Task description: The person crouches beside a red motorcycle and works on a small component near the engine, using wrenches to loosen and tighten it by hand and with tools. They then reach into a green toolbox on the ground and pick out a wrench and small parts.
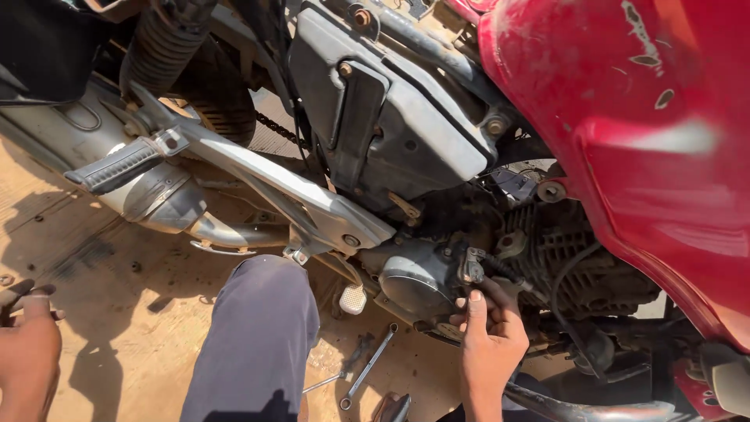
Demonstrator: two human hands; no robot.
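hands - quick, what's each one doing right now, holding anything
Left hand: at the frame's left edge above the dusty ground, holding nothing visible; open or closed cannot be told.
Right hand: fingers closed on the cable fitting at the engine cover.

Head camera looks down, close over motorcycle engine (437,273)

Right hand raised with fingers pinched, left hand low at frame edge, knee between.

Right hand (488,332) comes up from the bottom edge, forearm near vertical, back of hand toward camera; fingers (474,306) curled together, tips pressed closed in a pinch at the top, thumb side to the left. Left hand (27,344) at far left bottom edge, only partly in frame, fingers loosely bent, tips dark and smeared, gripping nothing visible. Bent knee (258,336) in dark grey trousers rises between both hands, pointing up-frame.
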